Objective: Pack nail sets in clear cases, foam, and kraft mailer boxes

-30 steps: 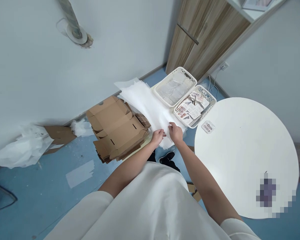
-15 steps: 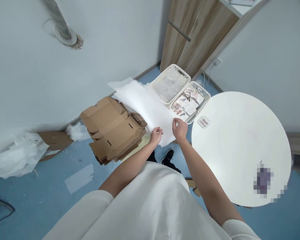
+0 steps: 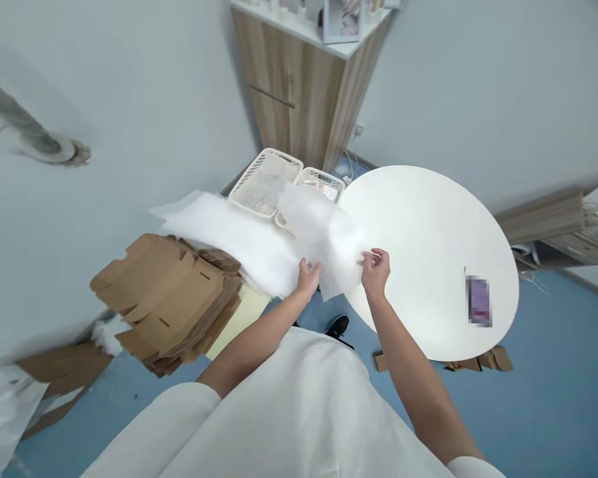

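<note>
My right hand (image 3: 375,271) pinches the edge of a thin, translucent white packing foam sheet (image 3: 311,216), which is lifted and slants from the baskets toward the round table. My left hand (image 3: 307,279) is at the near end of the stack of white foam sheets (image 3: 224,229), just left of the raised sheet. Its thumb and fingers are apart, with nothing visible between them. The lifted sheet covers part of the right-hand basket (image 3: 339,183) and the near left rim of the table.
Flattened cardboard boxes (image 3: 174,292) are piled left of the stack. A white basket (image 3: 252,172) with clear bags stands behind, near a wooden cabinet (image 3: 284,126). The white round table (image 3: 428,265) is at right, bearing a blurred purple item (image 3: 479,301). Crumpled white wrapping (image 3: 2,411) lies lower left.
My right hand has drawn one sheet off the stack, up and right toward the table. My left hand stays near the stack's edge. The view has turned right.
</note>
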Motion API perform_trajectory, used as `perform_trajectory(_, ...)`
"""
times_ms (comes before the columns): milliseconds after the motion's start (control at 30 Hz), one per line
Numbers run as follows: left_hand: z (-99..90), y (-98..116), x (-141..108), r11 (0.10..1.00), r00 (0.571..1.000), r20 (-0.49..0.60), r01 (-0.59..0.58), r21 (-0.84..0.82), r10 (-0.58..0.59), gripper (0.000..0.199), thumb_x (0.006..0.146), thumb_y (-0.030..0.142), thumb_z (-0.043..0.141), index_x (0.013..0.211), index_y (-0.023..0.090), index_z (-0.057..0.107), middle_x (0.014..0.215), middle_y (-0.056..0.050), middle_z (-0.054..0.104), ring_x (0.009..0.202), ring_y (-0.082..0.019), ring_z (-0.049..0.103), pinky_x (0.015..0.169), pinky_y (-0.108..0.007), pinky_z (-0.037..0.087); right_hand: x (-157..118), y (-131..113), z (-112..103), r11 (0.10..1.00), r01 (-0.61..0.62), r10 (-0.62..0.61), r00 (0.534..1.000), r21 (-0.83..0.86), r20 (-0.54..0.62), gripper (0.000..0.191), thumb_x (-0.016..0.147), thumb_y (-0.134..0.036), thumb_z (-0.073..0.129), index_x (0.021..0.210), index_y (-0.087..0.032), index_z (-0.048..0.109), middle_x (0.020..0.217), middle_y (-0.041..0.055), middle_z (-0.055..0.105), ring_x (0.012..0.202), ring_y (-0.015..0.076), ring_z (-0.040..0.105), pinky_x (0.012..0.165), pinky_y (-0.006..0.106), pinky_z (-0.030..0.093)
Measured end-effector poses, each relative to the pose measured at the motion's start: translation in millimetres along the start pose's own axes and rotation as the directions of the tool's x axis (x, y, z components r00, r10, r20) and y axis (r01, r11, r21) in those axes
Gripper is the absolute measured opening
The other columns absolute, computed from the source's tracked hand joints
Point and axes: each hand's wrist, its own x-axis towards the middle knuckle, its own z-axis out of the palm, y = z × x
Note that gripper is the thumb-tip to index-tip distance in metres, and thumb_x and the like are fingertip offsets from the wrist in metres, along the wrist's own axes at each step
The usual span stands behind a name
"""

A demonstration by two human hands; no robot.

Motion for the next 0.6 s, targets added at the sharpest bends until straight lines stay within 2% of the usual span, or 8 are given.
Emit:
perform_trajectory(67, 26.4, 6, -10, 0.998, 0.996, 0.089, 0.019, -0.06, -0.014, 0.057, 0.083, 0.041, 0.043, 0.13, 0.017, 0.023, 0.113, -0.014, 0.054, 0.091, -0.02, 0.059, 0.07, -0.03, 0.047, -1, 17, -36, 0.999, -0.05, 0.05, 0.995, 0.007, -0.087, 0.029, 0.078, -0.038, 0.042, 0.1, -0.019, 0.044, 0.091, 0.0063, 0.06, 0.063, 0.0125, 0.058, 0.063, 0.028, 0.044)
perform_trajectory(167, 66.9, 8, -21, 0.999, 0.988, 0.152, -0.008, -0.052, 0.016, 0.053, 0.079, 0.029, 0.052, 0.126, 0.018, 0.031, 0.091, -0.007, 0.06, 0.068, -0.014, 0.059, 0.061, -0.026, 0.045, -4, 46, -88, 0.997, -0.072, 0.07, 0.971, -0.004, -0.23, 0.019, 0.076, -0.035, 0.045, 0.087, -0.02, 0.048, 0.093, 0.0067, 0.057, 0.076, 0.0144, 0.057, 0.066, 0.027, 0.043)
perform_trajectory(233, 92.7, 8, -25, 0.998, 0.987, 0.15, -0.066, 0.014, 0.063, 0.055, 0.075, 0.024, 0.056, 0.125, 0.018, 0.034, 0.082, -0.003, 0.06, 0.063, -0.011, 0.056, 0.061, -0.023, 0.044, -7, 66, -121, 0.996, -0.094, 0.094, 0.966, 0.008, -0.24, 0.016, 0.075, -0.031, 0.043, 0.085, -0.019, 0.049, 0.092, 0.0057, 0.057, 0.074, 0.0139, 0.057, 0.065, 0.027, 0.042)
perform_trajectory(300, 116.6, 6, -26, 0.986, 0.982, 0.148, -0.131, 0.101, 0.115, 0.056, 0.074, 0.021, 0.057, 0.125, 0.016, 0.035, 0.077, -0.002, 0.058, 0.063, -0.01, 0.055, 0.064, -0.023, 0.044, -9, 84, -150, 0.992, -0.13, 0.128, 0.971, 0.006, -0.203, 0.018, 0.076, -0.029, 0.041, 0.088, -0.018, 0.049, 0.085, 0.0042, 0.058, 0.069, 0.0139, 0.057, 0.062, 0.027, 0.042)
perform_trajectory(367, 137.7, 6, -27, 0.96, 0.974, 0.144, -0.201, 0.194, 0.175, 0.056, 0.073, 0.02, 0.056, 0.125, 0.015, 0.035, 0.077, -0.002, 0.058, 0.067, -0.011, 0.056, 0.067, -0.023, 0.043, -11, 101, -176, 0.99, -0.135, 0.128, 0.976, -0.028, -0.174, 0.021, 0.075, -0.027, 0.04, 0.09, -0.018, 0.051, 0.082, 0.004, 0.058, 0.069, 0.0149, 0.057, 0.062, 0.028, 0.041)
perform_trajectory(467, 162.2, 5, -27, 0.9, 0.955, 0.142, -0.292, 0.323, 0.259, 0.059, 0.073, 0.019, 0.056, 0.127, 0.016, 0.033, 0.086, -0.004, 0.058, 0.072, -0.012, 0.057, 0.071, -0.026, 0.043, -15, 124, -205, 0.992, -0.05, 0.031, 0.988, -0.12, -0.148, 0.021, 0.076, -0.025, 0.04, 0.088, -0.018, 0.056, 0.09, 0.0066, 0.058, 0.079, 0.0169, 0.056, 0.069, 0.031, 0.043)
perform_trajectory(600, 176.8, 3, -27, 0.785, 0.919, 0.204, -0.395, 0.478, 0.338, 0.064, 0.073, 0.017, 0.055, 0.131, 0.018, 0.026, 0.106, -0.009, 0.054, 0.083, -0.015, 0.058, 0.076, -0.029, 0.043, -30, 152, -224, 0.964, 0.073, -0.088, 0.995, -0.257, -0.047, 0.028, 0.078, -0.022, 0.036, 0.094, -0.018, 0.059, 0.094, 0.0087, 0.057, 0.089, 0.0194, 0.054, 0.078, 0.035, 0.043)
